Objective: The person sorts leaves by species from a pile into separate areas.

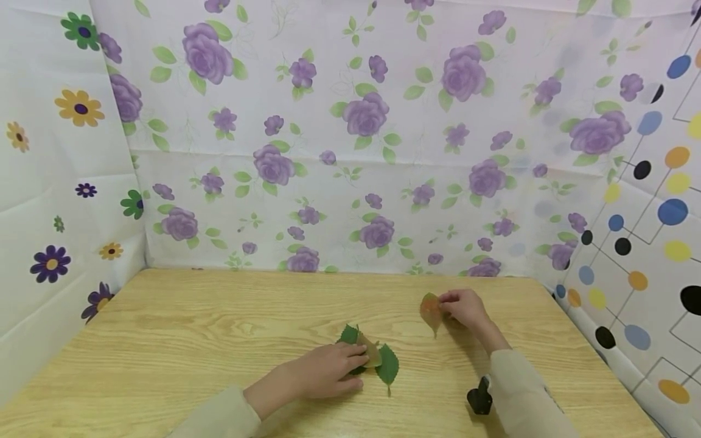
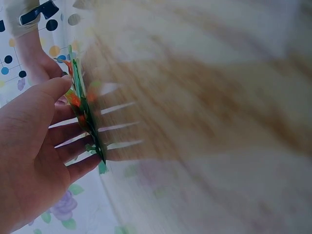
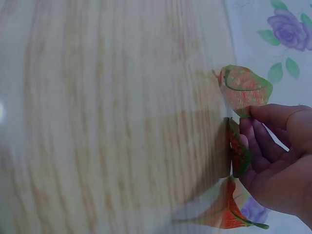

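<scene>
At the middle of the table, several leaves lie in an overlapping cluster: a brownish-orange leaf (image 1: 372,354) on top, a dark green leaf (image 1: 348,334) behind it and another green leaf (image 1: 388,365) with its stem toward me. My left hand (image 1: 327,371) rests on the cluster's left side; in its wrist view the straight fingers (image 2: 73,148) touch the leaves (image 2: 87,114), seen edge-on. Farther back and right, my right hand (image 1: 465,309) pinches an orange leaf with green edges (image 1: 430,311) between thumb and fingertips, also visible in the right wrist view as a spotted leaf (image 3: 247,87).
The wood-grain table (image 1: 219,316) reaches a flowered cloth wall (image 1: 328,201) at the back. Patterned cloths hang at the left (image 1: 49,201) and right (image 1: 646,255). A black device (image 1: 480,399) sits at the right wrist.
</scene>
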{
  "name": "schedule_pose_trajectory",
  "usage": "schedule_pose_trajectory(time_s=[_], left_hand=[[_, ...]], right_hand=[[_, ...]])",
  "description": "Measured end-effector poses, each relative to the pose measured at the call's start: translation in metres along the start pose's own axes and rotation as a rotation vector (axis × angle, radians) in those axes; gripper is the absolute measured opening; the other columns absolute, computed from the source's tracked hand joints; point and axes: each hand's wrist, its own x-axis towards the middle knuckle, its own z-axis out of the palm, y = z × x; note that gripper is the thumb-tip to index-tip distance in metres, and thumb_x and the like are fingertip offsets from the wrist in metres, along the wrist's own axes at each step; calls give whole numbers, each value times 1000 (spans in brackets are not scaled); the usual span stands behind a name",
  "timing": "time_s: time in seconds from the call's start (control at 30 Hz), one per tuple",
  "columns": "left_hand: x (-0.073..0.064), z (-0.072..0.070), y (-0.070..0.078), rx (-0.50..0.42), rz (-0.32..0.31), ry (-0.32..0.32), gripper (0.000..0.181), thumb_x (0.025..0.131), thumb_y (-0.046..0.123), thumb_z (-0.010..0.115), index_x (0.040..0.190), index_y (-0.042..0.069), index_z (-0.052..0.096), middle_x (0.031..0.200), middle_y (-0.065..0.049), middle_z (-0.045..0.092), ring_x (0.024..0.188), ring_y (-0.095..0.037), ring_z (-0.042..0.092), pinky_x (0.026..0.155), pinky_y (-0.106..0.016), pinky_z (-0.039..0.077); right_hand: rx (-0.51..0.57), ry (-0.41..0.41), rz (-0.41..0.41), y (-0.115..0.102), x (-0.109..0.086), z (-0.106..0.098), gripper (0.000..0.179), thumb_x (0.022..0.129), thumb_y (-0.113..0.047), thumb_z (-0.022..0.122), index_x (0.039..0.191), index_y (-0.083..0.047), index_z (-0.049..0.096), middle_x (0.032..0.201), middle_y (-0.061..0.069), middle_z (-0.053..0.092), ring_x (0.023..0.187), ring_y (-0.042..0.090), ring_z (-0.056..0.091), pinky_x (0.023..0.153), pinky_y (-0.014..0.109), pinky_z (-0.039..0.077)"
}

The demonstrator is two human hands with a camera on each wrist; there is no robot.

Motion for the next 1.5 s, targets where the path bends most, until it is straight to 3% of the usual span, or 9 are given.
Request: schedule_pose_trajectory(time_s=[0.2, 0.43, 0.73, 1.0, 1.23, 1.37, 1.5], left_hand=[[0, 0, 1, 5, -4, -2, 50, 101, 39, 48, 136, 4, 54, 143, -13, 47, 126, -23, 49, 101, -32, 42], [0, -1, 1, -6, -12, 4, 50, 101, 39, 48, 136, 3, 54, 143, -13, 47, 126, -24, 49, 101, -33, 42], [3, -1, 0, -57, -12, 39, 44, 102, 34, 49, 131, 2, 59, 138, -14, 52, 123, -24, 52, 98, -32, 46], [18, 3, -1, -223, -95, 193, 16, 96, 12, 62, 100, 4, 74, 115, -9, 65, 104, -18, 63, 84, -20, 50], [22, 3, 3, -293, -165, 294, 7, 86, 9, 73, 81, 6, 70, 105, -8, 62, 90, -15, 62, 70, -15, 49], [24, 5, 5, -354, -207, 338, 17, 81, 4, 77, 84, 5, 61, 102, -8, 56, 82, -13, 57, 65, -15, 48], [26, 10, 5, -436, -252, 368, 41, 77, 0, 80, 107, -2, 53, 103, -12, 56, 87, -20, 58, 70, -22, 51]], right_hand=[[-72, 8, -23, 3, -1, 0, 20, 89, -1, 64, 105, 10, 67, 102, 22, 66, 81, 25, 64, 68, 34, 55], [-169, 0, -44, 5, -1, 0, 20, 90, -8, 65, 106, 4, 70, 105, 20, 67, 99, 37, 61, 83, 47, 51], [-200, 3, -77, 5, -3, 4, 19, 91, -8, 64, 105, 3, 70, 105, 21, 68, 99, 39, 61, 84, 49, 50], [-204, 17, -95, 8, -3, 6, 19, 91, -7, 64, 104, 4, 70, 103, 20, 68, 99, 40, 61, 84, 49, 51], [-200, 15, -90, 7, -4, 7, 19, 91, -8, 64, 105, 4, 70, 101, 18, 68, 98, 39, 61, 85, 49, 50], [-201, 21, -92, 6, -4, 8, 19, 91, -9, 65, 105, 4, 70, 101, 19, 68, 99, 39, 61, 86, 49, 49], [-199, 20, -90, 6, -4, 8, 20, 92, -9, 64, 105, 4, 70, 102, 19, 68, 98, 39, 61, 85, 49, 50]])
